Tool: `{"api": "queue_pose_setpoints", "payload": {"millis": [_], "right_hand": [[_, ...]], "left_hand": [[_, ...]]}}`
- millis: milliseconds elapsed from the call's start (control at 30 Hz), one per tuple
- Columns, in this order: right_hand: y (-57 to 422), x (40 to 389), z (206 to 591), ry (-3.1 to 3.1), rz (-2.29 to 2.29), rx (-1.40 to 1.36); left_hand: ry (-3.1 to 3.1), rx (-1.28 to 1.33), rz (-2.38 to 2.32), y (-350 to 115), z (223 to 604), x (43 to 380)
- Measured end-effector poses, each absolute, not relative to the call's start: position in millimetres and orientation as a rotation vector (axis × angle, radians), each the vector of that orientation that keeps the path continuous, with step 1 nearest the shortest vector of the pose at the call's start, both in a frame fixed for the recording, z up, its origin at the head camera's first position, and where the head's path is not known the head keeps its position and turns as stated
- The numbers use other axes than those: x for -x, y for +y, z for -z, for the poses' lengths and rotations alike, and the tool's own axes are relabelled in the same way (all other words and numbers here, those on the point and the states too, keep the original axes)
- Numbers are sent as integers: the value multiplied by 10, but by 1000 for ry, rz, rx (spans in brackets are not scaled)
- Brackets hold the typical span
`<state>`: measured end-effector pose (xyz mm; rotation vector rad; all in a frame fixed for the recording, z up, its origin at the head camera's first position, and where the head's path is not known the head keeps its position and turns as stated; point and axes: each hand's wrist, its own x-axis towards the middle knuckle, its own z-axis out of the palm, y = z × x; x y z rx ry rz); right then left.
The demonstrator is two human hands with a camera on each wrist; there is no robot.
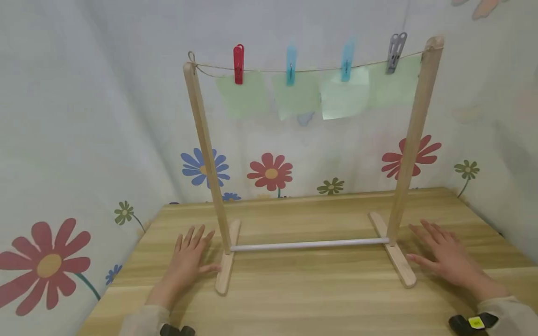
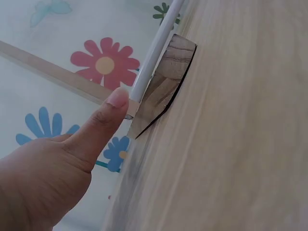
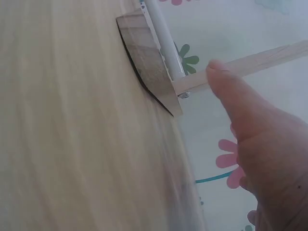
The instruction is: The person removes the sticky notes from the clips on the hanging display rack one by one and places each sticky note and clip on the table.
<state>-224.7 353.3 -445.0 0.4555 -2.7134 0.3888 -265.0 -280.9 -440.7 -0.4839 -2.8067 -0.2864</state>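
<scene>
The left hand [image 1: 191, 254] lies flat on the desk [image 1: 311, 298], palm down, fingers straight and spread, holding nothing. Its thumb points toward the left foot [image 1: 227, 263] of the wooden drying rack [image 1: 206, 144] and ends just beside it; in the left wrist view the thumb tip [image 2: 117, 98] sits close to the joint where the white crossbar [image 1: 308, 244] meets that foot, though contact cannot be told. The right hand [image 1: 445, 256] mirrors it on the other side: flat on the desk, fingers extended and apart, gripping nothing, with the thumb aimed at the right foot [image 1: 392, 254] and a small gap showing between them in the head view. In the right wrist view the thumb [image 3: 231, 91] stands near the lower end of the right post [image 3: 250, 65].

Both forearms reach forward from the near edge of the desk, sleeves at the wrists, each wrist carrying a dark device.

The rack stands upright in the middle of the desk, between the two hands. A string [image 1: 311, 69] runs between the tops of its two posts. Four pegs are clipped on it: a red peg [image 1: 238, 63], two blue pegs [image 1: 291, 65] and a grey peg [image 1: 395, 52]. Each pins a pale green paper sheet [image 1: 344, 95] that hangs below the string.

A cloth printed with flowers [image 1: 271, 172] hangs behind and beside the desk.
</scene>
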Motion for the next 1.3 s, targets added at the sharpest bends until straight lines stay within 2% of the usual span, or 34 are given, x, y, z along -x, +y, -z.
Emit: {"api": "queue_pose_setpoints", "payload": {"millis": [400, 700, 1300], "right_hand": [[3470, 2269, 4323, -2624, -620, -500], [3468, 2264, 4208, -2593, -846, -499], [3338, 2216, 3871, -2534, -776, -424]], "left_hand": [[-2730, 504, 198, -2740, 4247, 2614], [-2445, 597, 264, -2707, 4120, 2610], [-2295, 540, 454, -2568, 3761, 2512]]}}
